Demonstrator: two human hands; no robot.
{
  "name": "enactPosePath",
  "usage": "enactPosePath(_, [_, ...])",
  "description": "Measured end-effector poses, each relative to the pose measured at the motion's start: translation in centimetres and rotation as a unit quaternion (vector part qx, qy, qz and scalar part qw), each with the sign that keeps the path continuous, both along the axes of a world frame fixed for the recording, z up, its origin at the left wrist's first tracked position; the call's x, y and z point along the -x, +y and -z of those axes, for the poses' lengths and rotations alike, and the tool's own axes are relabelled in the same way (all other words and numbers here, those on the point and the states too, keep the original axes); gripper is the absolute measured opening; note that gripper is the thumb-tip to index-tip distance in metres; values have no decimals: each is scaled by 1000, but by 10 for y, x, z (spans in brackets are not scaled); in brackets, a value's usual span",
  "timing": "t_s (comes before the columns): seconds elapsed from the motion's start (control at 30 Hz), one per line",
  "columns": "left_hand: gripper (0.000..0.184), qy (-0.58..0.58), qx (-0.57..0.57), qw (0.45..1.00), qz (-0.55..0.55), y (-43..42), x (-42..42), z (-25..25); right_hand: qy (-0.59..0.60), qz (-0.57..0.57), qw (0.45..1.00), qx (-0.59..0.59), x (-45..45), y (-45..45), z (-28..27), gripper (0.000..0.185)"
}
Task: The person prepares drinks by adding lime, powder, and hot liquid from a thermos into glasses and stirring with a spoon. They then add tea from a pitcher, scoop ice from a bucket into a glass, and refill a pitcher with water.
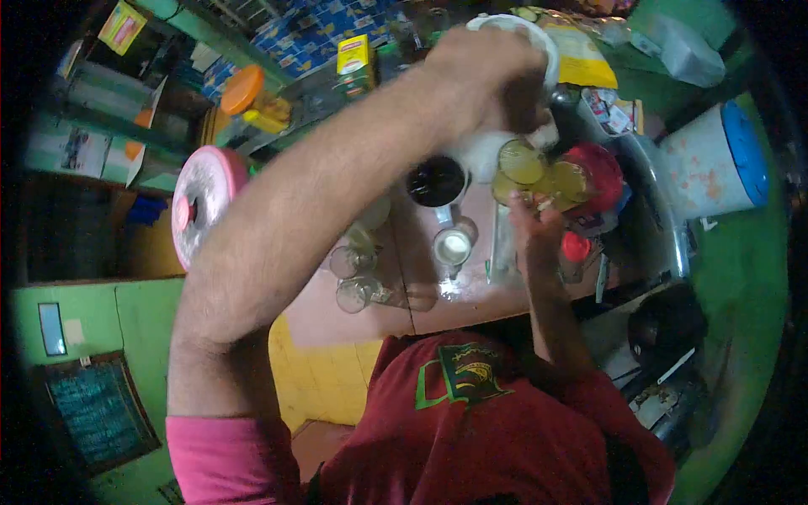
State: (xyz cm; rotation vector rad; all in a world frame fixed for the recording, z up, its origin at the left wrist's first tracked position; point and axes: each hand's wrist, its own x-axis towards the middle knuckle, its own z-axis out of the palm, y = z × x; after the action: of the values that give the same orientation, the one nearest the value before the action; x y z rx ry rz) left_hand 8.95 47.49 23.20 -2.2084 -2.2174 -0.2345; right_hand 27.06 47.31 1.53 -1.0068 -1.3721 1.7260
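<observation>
My left hand reaches across to the far side of the table, blurred, over a white round container. Its fingers are curled downward, and what they hold is hidden. My right hand is closed at the near side of a glass of yellow-green liquid. Another glass of the same liquid stands against it. To their left are a dark, round-mouthed vessel and a small cup with something white inside.
Two clear glasses stand at the table's left part. A red container and a red-lidded jar are at the right. Beyond are a yellow box, a white bucket with a blue lid and a pink-rimmed lid.
</observation>
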Motion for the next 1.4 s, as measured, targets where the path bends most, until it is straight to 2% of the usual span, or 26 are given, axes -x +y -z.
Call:
enactPosePath(0.03, [51,-56,-103,992,45,-31,0,10,2,-8,1000,-1,-5,2,2,24])
enactPosePath(0.1, [55,-148,-80,985,-30,-98,-27,7,-75,-8,996,-55,-16,0,6,26])
enactPosePath(0.17, [48,-334,-34,942,-12,-169,-41,17,-59,12,997,-51,-33,-10,-9,26])
enactPosePath(0.23, [37,-512,82,854,-50,-257,-52,57,-121,-41,992,-22,-59,-16,-18,26])
enactPosePath(0.3, [26,-536,90,832,-116,-341,-65,122,-90,-65,994,-16,-90,-33,-24,27])
enactPosePath(0.37, [24,-605,101,729,-304,-426,-92,192,-202,-104,970,-90,-123,-53,-32,26])
enactPosePath(0.43, [30,-609,111,659,-427,-502,-116,245,-195,-115,971,-83,-123,-102,-67,21])
enactPosePath(0.47, [30,-613,106,658,-423,-531,-127,264,-184,-121,973,-74,-122,-126,-78,16])
enactPosePath(0.53, [31,-706,79,506,-489,-576,-140,283,-172,-148,973,-46,-136,-164,-64,18])
enactPosePath(0.57, [31,-712,78,499,-487,-593,-142,285,-159,-177,971,-9,-141,-183,-58,23])
enactPosePath(0.6, [33,-722,59,521,-452,-597,-132,276,-194,-189,963,12,-134,-209,-59,32])
enactPosePath(0.63, [34,-727,37,545,-415,-599,-119,272,-180,-213,960,-6,-126,-233,-51,32])
enactPosePath(0.67, [34,-731,32,543,-411,-604,-108,273,-178,-234,956,-5,-126,-253,-29,32])
enactPosePath(0.7, [38,-721,29,597,-350,-608,-98,274,-242,-271,930,-50,-109,-279,-38,33])
enactPosePath(0.73, [46,-707,27,646,-287,-610,-91,273,-211,-279,936,-26,-96,-303,-25,34])
enactPosePath(0.77, [59,-717,8,646,-261,-608,-86,264,-193,-299,933,-56,-93,-320,9,34])
enactPosePath(0.8, [74,-725,-9,648,-233,-603,-81,255,-256,-341,894,-137,-68,-342,-4,36])
enactPosePath(0.83, [74,-725,-7,650,-227,-604,-76,262,-239,-350,901,-90,-59,-358,28,38])
enactPosePath(0.87, [84,-665,-35,712,-222,-603,-71,275,-229,-364,902,-46,-38,-376,24,38])
enactPosePath(0.9, [89,-633,-51,741,-217,-601,-66,285,-229,-382,888,-112,-23,-391,36,38])
enactPosePath(0.97, [93,-570,-114,785,-216,-595,-54,303,-195,-396,891,-111,4,-408,56,36])
enactPosePath(1.0, [92,-539,-161,797,-220,-594,-46,307,-228,-426,868,-119,18,-414,70,35])
enactPosePath(1.07, [88,-558,-146,780,-246,-595,-30,307,-259,-459,841,-125,40,-422,89,34])
enactPosePath(1.13, [75,-583,-158,746,-281,-598,-19,316,-182,-479,855,-78,62,-425,103,33])
enactPosePath(1.3, [74,-566,-171,743,-312,-594,4,345,-171,-508,837,-108,97,-412,140,32])
enactPosePath(1.4, [75,-576,-180,736,-307,-590,16,347,-136,-530,819,-171,113,-404,148,33])
